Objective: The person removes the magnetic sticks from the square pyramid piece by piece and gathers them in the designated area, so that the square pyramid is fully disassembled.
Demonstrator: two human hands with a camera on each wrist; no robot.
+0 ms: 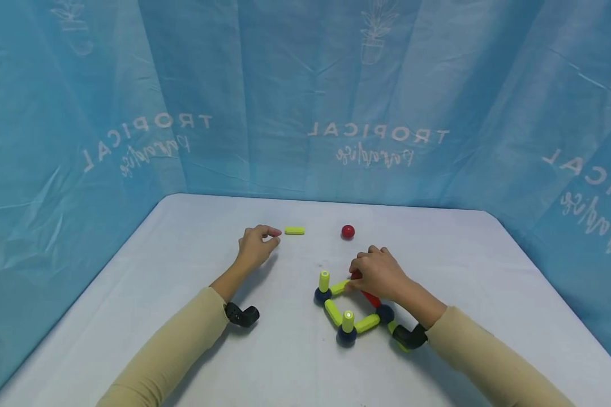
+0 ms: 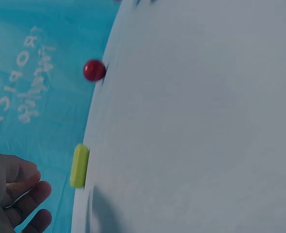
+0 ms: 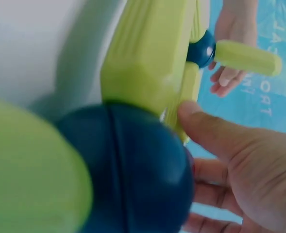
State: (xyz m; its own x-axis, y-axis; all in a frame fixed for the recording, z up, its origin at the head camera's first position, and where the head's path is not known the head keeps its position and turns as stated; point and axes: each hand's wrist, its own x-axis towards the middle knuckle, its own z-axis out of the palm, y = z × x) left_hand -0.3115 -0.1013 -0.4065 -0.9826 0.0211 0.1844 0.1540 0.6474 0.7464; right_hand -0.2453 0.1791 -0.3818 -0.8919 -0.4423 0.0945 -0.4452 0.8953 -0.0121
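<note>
A frame of yellow-green sticks (image 1: 333, 312), one red stick (image 1: 370, 298) and dark blue balls (image 1: 346, 336) lies on the white table, two sticks standing upright from its balls. My right hand (image 1: 379, 274) grips the frame's far corner, its thumb against a yellow-green stick (image 3: 184, 97) in the right wrist view. Something red shows under its fingers; the rest of that corner is hidden. To the left, my left hand (image 1: 257, 246) hovers over the table with thumb and fingers apart, holding nothing. Just past its fingertips lies a loose yellow-green stick (image 1: 294, 230).
A red ball (image 1: 348, 232) sits near the far side of the table (image 1: 193, 237), right of the loose stick. Another yellow-green stick (image 1: 403, 346) lies partly under the right wrist's black camera (image 1: 411, 337). Blue printed curtains (image 1: 285, 85) hang behind and beside the table.
</note>
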